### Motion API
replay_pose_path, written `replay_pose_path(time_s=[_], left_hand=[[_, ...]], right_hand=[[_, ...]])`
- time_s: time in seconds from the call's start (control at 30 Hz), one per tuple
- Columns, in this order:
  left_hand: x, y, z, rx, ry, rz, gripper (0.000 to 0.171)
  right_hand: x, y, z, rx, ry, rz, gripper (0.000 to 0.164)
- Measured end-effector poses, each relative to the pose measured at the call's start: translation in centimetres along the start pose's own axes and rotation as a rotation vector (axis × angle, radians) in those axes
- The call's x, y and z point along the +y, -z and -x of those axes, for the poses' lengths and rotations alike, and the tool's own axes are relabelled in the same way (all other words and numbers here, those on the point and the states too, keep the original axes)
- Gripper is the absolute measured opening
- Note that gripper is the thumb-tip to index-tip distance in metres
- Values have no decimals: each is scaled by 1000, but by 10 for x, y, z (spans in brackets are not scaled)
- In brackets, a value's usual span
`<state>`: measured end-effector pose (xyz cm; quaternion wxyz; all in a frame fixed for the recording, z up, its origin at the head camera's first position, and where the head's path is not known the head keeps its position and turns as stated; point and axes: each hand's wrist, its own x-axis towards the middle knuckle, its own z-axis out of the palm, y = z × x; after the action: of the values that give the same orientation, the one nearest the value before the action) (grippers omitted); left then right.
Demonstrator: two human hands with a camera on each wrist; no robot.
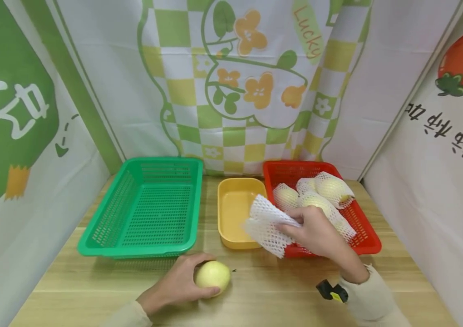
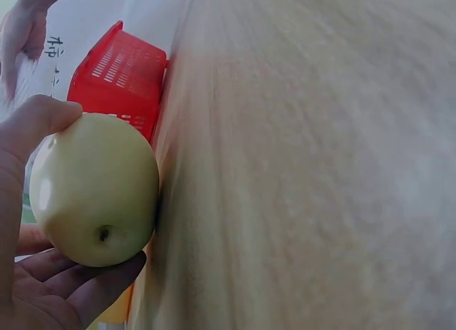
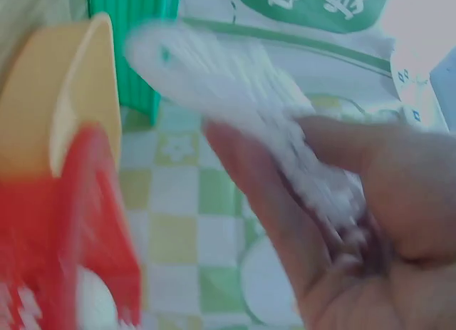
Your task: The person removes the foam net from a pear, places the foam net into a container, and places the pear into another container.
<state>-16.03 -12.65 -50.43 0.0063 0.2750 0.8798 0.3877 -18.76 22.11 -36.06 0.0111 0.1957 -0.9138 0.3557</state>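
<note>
A bare yellow-green pear [image 1: 213,278] with a short dark stem is on the wooden table at the front. My left hand [image 1: 182,280] grips it, thumb on one side and fingers on the other; the left wrist view shows the pear [image 2: 96,191] low against the tabletop. My right hand [image 1: 315,229] pinches a white foam net sleeve [image 1: 270,225] between thumb and fingers, above the gap between the yellow bin [image 1: 224,213] and the red basket [image 1: 372,243]. In the right wrist view the foam net [image 3: 228,80] looks flattened and blurred.
Several pears in foam nets [image 1: 331,188] lie in the red basket at the right. A green basket [image 1: 86,243] with nothing in it stands at the left, the yellow bin between the two. Printed cloth [image 1: 231,150] walls off the back and sides of the table [image 1: 256,299].
</note>
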Motion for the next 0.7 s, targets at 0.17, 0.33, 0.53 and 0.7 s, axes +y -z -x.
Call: replay_pose_path(time_s=[0.17,0.33,0.53,0.7], left_hand=[[1,0,0,2,-10,-12,71],[0,-1,0,2,10,-21,71],[0,-2,-1,-12,7,-11,69],[1,0,-2,-5,-9,-15,70]], right_hand=[[-7,-34,-23,275,-47,-79,19],[-6,-69,-49,430,-69,-47,15],[0,-107,-70,461,-124,75,16],[6,-130,-83,453,-188,89,18]])
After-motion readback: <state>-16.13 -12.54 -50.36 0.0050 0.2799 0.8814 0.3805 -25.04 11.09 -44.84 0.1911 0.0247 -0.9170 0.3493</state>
